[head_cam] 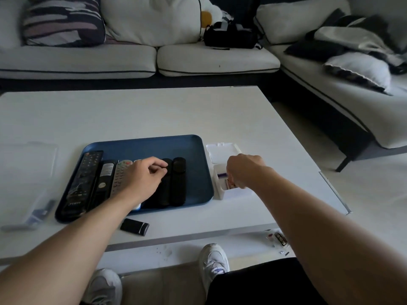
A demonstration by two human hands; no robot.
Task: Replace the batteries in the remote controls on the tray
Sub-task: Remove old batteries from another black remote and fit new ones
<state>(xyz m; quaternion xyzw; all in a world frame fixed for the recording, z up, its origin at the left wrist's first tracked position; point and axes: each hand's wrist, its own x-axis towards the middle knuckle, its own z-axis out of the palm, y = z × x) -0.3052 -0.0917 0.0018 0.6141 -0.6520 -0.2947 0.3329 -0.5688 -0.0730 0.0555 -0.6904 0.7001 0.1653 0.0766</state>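
A white table (154, 111) before the sofa (198, 60) carried a blue tray (198, 172) of remote controls (178, 179). The left hand (145, 175), fingers curled, pinched at a black remote; the right hand (244, 170) reached into a white battery box (220, 190), its grip hidden. Batteries (222, 175) looked small, smooth and slippery, best pinched mid-barrel.

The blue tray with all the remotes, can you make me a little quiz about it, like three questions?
1. True or false: the blue tray sits on a white table.
2. Which hand reaches into the white box: A left hand, B right hand?
3. What small black thing lies on the table in front of the tray?

Key: 1 true. 2 B. 3 a loose black cover, likely a battery cover.
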